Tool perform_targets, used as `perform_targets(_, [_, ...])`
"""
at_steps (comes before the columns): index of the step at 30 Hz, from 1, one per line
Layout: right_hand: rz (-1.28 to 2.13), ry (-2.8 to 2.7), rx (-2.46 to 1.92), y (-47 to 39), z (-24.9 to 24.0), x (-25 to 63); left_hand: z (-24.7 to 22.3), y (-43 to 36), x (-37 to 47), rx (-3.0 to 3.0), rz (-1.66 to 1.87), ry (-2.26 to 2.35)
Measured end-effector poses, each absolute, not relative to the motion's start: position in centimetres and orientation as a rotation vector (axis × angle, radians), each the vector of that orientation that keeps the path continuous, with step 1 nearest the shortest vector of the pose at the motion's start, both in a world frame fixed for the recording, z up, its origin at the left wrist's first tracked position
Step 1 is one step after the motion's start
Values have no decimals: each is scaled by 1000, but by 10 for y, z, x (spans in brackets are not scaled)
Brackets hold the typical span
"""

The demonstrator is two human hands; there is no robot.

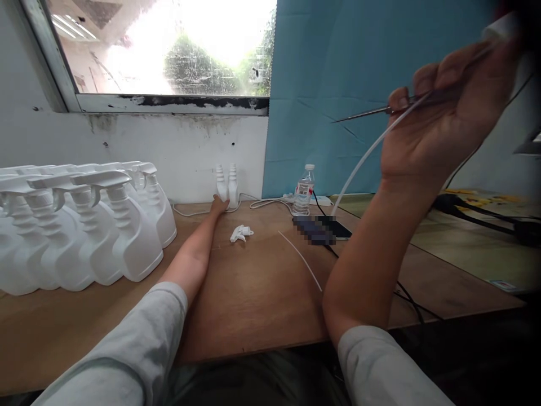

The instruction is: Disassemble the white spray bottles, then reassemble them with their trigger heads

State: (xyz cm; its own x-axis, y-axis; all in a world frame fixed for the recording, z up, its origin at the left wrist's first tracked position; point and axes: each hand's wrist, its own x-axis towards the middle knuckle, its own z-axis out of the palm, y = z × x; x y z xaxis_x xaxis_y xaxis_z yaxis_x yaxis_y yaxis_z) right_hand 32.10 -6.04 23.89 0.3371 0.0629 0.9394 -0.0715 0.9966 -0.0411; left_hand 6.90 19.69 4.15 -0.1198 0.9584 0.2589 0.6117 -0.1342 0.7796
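Note:
My right hand (439, 113) is raised at the upper right, closed around a thin metal pointed tool (363, 115) and a white plastic tube (367, 158) that hangs down toward the table. My left hand (220, 204) is stretched far forward across the wooden table (253, 293), its fingers at the base of two small white bottles (227, 183) standing by the wall. Whether it grips them I cannot tell. A loose white spray trigger head (240, 233) lies just right of my left forearm. A second thin white tube (301, 260) lies on the table.
A row of several white spray bottles (84, 225) with trigger heads stands at the left. A water bottle (303, 192), a phone (323, 228), a power strip and cables lie at the back right. A blue panel and a window are behind.

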Motion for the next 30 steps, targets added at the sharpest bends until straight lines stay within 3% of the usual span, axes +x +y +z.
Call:
perform_targets(8, [403,-1422,-195,-40,233,295,113,171,69,1602,1461,1463])
perform_targets(14, [211,-1557,-587,-1,222,256,193,95,51,1910,1523,664])
perform_targets(16, [123,-1648,-656,4,218,238,207,60,46,1982,1431,610])
perform_targets(21, [88,-1760,-663,10,205,200,216,20,45,2038,1430,655])
perform_targets(30, [-214,-1686,-793,28,192,186,208,49,49,2046,1628,837])
